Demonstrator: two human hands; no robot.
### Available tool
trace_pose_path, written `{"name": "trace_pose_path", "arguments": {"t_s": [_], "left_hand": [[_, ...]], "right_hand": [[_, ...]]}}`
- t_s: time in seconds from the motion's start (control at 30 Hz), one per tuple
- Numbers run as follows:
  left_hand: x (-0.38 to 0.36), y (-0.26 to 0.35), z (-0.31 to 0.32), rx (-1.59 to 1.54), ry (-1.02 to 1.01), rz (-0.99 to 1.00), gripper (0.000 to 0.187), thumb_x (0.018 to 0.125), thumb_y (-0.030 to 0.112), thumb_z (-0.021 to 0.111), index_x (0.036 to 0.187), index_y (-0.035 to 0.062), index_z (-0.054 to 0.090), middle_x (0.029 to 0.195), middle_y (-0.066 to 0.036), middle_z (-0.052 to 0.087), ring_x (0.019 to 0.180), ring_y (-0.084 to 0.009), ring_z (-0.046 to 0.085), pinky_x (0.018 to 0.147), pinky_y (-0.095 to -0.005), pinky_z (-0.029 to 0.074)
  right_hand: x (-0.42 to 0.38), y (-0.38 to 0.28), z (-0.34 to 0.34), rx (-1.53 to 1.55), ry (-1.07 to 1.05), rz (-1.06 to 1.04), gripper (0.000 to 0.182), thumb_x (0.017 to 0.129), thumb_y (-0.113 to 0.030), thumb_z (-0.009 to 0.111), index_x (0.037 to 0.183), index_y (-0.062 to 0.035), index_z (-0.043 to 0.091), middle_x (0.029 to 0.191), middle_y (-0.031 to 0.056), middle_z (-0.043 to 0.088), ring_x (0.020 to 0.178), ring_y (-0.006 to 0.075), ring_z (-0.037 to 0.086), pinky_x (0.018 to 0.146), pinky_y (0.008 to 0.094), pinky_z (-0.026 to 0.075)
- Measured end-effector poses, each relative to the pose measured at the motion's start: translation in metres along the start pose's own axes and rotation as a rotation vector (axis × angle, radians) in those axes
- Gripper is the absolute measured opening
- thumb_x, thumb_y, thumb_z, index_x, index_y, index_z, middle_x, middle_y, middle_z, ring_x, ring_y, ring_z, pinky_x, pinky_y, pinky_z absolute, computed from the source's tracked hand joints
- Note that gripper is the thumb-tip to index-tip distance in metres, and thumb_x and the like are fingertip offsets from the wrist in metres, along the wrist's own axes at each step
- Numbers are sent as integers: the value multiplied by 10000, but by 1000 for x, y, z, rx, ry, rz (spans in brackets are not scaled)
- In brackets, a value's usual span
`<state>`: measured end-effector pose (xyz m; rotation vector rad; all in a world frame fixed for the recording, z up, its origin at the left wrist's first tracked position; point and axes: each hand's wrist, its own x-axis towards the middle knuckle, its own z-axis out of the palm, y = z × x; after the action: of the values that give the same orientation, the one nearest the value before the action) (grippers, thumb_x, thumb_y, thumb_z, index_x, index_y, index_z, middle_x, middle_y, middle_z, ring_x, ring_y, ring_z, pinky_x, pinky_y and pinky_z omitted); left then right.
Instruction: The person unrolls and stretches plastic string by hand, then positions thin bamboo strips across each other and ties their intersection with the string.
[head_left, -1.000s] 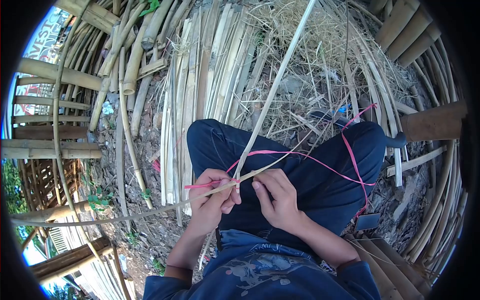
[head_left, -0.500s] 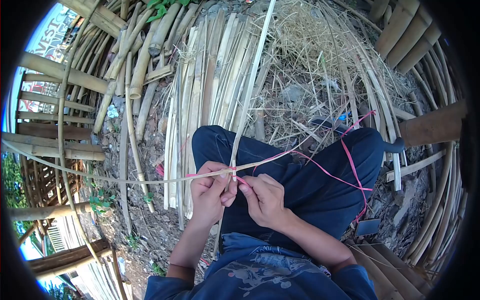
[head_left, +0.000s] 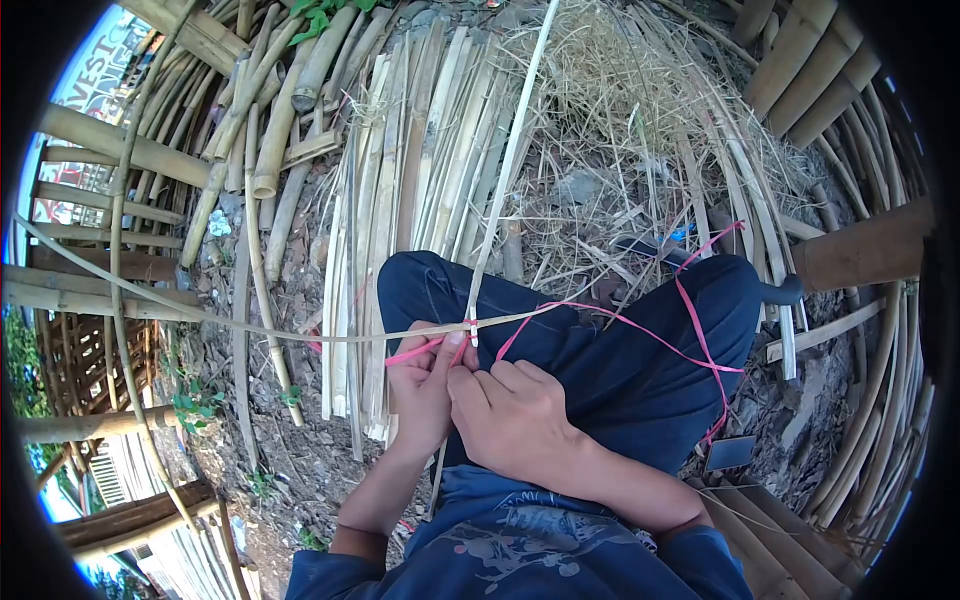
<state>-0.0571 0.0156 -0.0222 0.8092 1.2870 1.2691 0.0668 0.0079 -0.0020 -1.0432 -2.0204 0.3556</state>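
Over my lap, a long upright bamboo strip crosses a thin curved bamboo strip, with pink plastic twine wrapped around the crossing. My left hand is closed just below that joint, its thumb and fingers pinching the bamboo and twine there. A loop of twine sticks out to the left of those fingers. Close beside it, my right hand is closed on the twine under the joint, back of the hand upward; its fingertips are partly hidden. The loose twine trails across the right knee.
Split bamboo slats lie in a bundle ahead of my knees. Dry straw and shavings cover the ground at the upper right. A bamboo rack stands on the left, and a dark flat rectangular object lies by the right knee.
My right hand has moved left and down, turning its back upward against the left hand. The twine now makes a loop left of the joint, and the curved strip's left end has risen.
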Motion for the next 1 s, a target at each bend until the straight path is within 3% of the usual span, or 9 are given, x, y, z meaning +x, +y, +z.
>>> {"name": "trace_pose_path", "arguments": {"t_s": [0.07,0.13,0.23,0.4,0.47,0.57,0.67,0.8,1.0], "left_hand": [[-2,-1,1,-45,2,-21,53,961,53,552,948,4,540,745,-67,611,671,-83,576,609,-212,476],[-5,-1,1,79,-17,142,38,966,37,536,953,2,538,734,-67,606,602,-64,538,527,-196,435],[-5,2,-2,44,-6,104,45,972,48,528,961,6,541,718,-66,599,531,-40,479,449,-183,366],[-9,14,0,-3,-65,68,58,980,67,524,973,14,546,696,-53,583,490,-21,423,413,-176,309],[-11,13,2,27,-74,61,64,982,72,522,977,14,548,696,-50,581,496,-21,425,423,-173,316],[-15,13,1,118,-88,85,77,986,81,518,984,12,552,702,-45,579,512,-18,431,439,-165,321],[-17,11,-2,144,-110,105,81,987,91,519,993,19,556,711,-42,579,527,-16,439,451,-162,323],[-18,6,1,145,-129,73,175,994,95,502,1155,26,497,730,-33,569,566,-17,447,472,-161,323],[-25,-7,0,171,-150,146,300,1002,85,472,1287,12,412,743,-25,551,603,-22,454,497,-157,331]], "right_hand": [[13,4,-8,69,21,8,166,712,-35,670,865,-12,609,597,58,527,493,199,481,481,318,400],[30,9,-19,138,41,18,133,734,-37,664,850,-18,602,600,69,543,495,213,500,482,330,411],[49,24,-30,245,-65,100,44,842,-57,613,833,-16,600,601,106,576,535,259,585,488,363,444],[70,35,-44,376,-235,324,75,846,-97,626,809,-34,642,631,110,611,580,284,612,500,372,456],[72,43,-40,102,-135,8,68,790,-109,671,779,-44,653,623,96,613,576,266,611,490,367,452],[76,55,-42,39,-48,-97,67,733,-101,692,711,-59,646,611,83,604,571,253,608,482,369,444],[69,49,-36,12,59,-19,68,705,-81,690,663,-69,638,603,77,597,565,257,603,492,374,452],[66,46,-30,-11,76,46,46,669,-64,693,679,-67,648,603,75,598,577,261,613,505,376,470],[90,33,-47,-179,-247,12,143,560,-105,705,674,-30,663,607,115,617,609,272,654,518,360,499]]}}
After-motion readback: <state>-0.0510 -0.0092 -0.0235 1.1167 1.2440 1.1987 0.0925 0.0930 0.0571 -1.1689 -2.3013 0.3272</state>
